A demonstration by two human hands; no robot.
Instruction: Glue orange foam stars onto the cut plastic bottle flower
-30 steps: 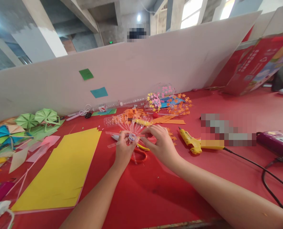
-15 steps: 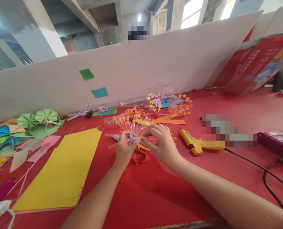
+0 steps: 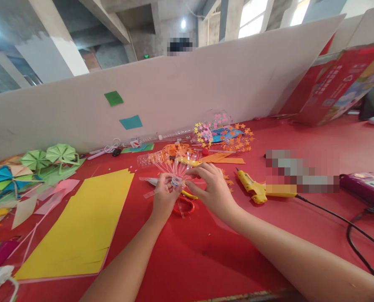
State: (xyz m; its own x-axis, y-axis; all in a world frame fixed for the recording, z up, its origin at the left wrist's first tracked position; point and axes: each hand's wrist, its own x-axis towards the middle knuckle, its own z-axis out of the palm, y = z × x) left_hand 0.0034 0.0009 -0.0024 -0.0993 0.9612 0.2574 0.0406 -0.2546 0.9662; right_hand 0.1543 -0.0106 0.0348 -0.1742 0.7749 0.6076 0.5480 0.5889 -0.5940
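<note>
Held cut bottle (image 3: pixel 176 181) at centre of the tabletop (image 3: pixel 180 260), neck clamped in left hand (image 3: pixel 164 188). Set right hand (image 3: pixel 210 184) just beside the neck, thumb and forefinger close to the clear strips; could not tell whether pinched on one. Changed little over the last second: kept both hands in place, shifted the lower strip slightly rightward. Judged as fine work at the neck, not yet complete. Found most room toward the near edge; bordered by yellow paper (image 3: pixel 82 222) left, glue gun (image 3: pixel 252 186) right, scissors (image 3: pixel 192 206) directly behind the strips.
</note>
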